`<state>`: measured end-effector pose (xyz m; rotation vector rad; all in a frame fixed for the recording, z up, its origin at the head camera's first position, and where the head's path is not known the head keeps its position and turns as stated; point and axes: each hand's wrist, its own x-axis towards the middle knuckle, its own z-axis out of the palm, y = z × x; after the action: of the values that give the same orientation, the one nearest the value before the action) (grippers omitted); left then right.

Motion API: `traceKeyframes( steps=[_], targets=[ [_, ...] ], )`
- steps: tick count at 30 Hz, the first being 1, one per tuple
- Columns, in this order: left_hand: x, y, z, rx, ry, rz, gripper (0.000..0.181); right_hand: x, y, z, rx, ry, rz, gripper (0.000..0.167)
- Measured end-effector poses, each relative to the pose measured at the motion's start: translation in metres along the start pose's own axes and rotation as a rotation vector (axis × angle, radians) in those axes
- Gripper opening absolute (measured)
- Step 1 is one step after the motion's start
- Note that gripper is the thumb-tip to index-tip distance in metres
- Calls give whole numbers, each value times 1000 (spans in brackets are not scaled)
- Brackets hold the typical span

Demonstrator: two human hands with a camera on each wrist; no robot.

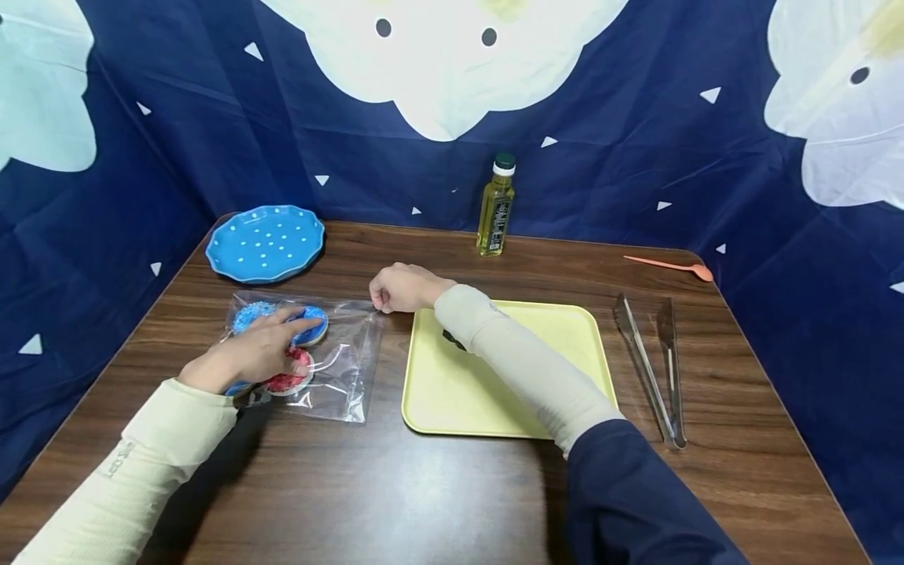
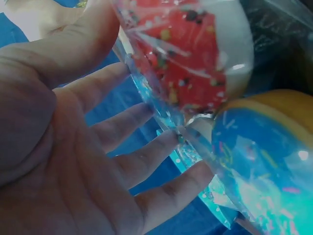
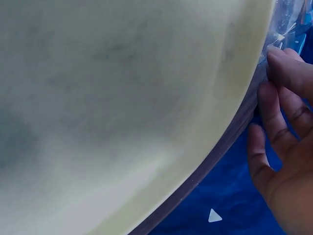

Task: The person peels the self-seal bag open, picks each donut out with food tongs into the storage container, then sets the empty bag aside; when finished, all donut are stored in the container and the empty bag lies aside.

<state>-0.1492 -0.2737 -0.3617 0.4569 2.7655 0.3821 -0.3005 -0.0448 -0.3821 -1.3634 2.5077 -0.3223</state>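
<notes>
A clear plastic bag lies flat on the table at the left, with several iced donuts inside. Among them are a blue donut and a red donut with sprinkles. Over the bag rests my left hand, its fingers stretched across the donuts. The left wrist view shows those extended fingers against the plastic beside the red donut. At the bag's upper right corner, my right hand pinches the plastic edge between thumb and fingers. That hand appears beyond the tray rim in the right wrist view.
A yellow tray lies under my right forearm. Behind the bag stands a blue dotted plate. An oil bottle is at the back. Metal tongs and an orange spoon lie at the right.
</notes>
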Motion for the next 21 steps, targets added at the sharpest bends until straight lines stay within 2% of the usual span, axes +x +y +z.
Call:
traceKeyframes(
  steps=[6, 14, 21],
  targets=[
    [1, -1, 1, -2, 36, 33, 75, -10, 4, -4, -32, 13, -16, 14],
    [-3, -1, 0, -13, 16, 11, 75, -17, 11, -4, -62, 20, -21, 14],
    [-2, -2, -1, -23, 2, 9, 75, -15, 0, 0, -54, -8, -44, 16]
  ],
)
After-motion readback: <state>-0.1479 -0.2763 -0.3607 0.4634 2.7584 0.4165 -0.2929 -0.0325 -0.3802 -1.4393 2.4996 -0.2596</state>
